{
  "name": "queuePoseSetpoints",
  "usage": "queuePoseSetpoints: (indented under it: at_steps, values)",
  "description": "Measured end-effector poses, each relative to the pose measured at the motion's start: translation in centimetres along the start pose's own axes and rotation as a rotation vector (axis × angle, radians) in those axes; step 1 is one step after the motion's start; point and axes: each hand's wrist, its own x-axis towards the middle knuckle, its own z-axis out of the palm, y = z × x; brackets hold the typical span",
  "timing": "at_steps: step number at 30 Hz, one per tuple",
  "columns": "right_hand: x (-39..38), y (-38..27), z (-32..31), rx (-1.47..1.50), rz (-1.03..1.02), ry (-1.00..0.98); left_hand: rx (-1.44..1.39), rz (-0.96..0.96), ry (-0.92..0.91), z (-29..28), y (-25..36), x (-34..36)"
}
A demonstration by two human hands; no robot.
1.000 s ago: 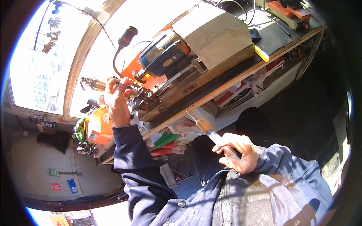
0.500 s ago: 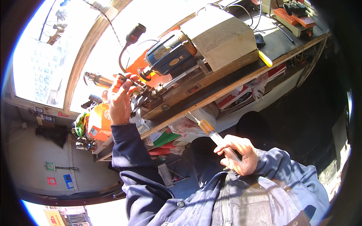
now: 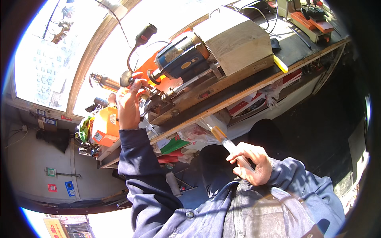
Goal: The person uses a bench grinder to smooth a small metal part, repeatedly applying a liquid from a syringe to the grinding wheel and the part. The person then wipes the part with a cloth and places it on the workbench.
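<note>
My left hand (image 3: 129,104) reaches up to the left end of a bench machine with a blue motor (image 3: 181,56) and a grey cover. Its fingers are curled at a dark round knob (image 3: 126,79), and I take them to be closed on it, though the palm side is partly hidden. Metal clamp parts (image 3: 158,99) and a steel rod lie just right of those fingers. Low in front of my body, my right hand (image 3: 254,164) is wrapped round a clear syringe (image 3: 229,146) with amber liquid, its thin needle pointing up and left toward the bench edge.
A gooseneck lamp (image 3: 146,34) rises behind the machine, before a bright window. Orange boxes (image 3: 106,126) stand at the bench's left end. A yellow handle (image 3: 280,64) juts over the front edge. Bags and boxes fill the shelf below. Another machine (image 3: 311,22) stands far right.
My left fingers have shifted slightly, so the round knob now shows beside them. My right hand and the syringe have hardly moved. The whole view has shifted a little.
</note>
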Motion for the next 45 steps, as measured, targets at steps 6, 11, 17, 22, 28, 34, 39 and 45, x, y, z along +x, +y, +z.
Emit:
queuePoseSetpoints:
  at_steps: [6, 11, 17, 22, 28, 34, 39, 45]
  values:
    - [-0.1, 0.0, -0.1, 0.013, -0.004, -0.006, -0.011, 0.005, -0.029, -0.3, 0.6, -0.7]
    - [0.0, -0.1, -0.2, 0.021, 0.002, -0.024, 0.035, -0.005, 0.043, -0.5, 0.6, -0.2]
    - [-0.1, -0.6, -0.6, -0.018, 0.054, -0.066, 0.155, 0.145, 0.191, 1.3, 0.3, 0.3]
    - [-0.1, -0.5, -0.4, -0.039, 0.042, -0.058, 0.178, 0.102, 0.244, 1.5, 0.2, 0.3]
    - [-0.3, 0.1, 0.2, -0.013, 0.058, -0.041, 0.264, 0.055, 0.188, 0.5, -0.2, 0.5]
    - [-0.7, 0.4, 0.2, 0.046, 0.146, -0.051, -0.003, 0.050, 0.056, -0.6, -0.5, -0.4]
    - [-0.8, 0.6, 0.6, 0.026, 0.113, -0.062, 0.149, 0.144, 0.041, -1.2, -0.7, -0.8]
    - [-0.7, 0.2, 0.5, 0.019, 0.129, -0.092, -0.004, 0.162, 0.132, -0.9, 0.0, 0.0]
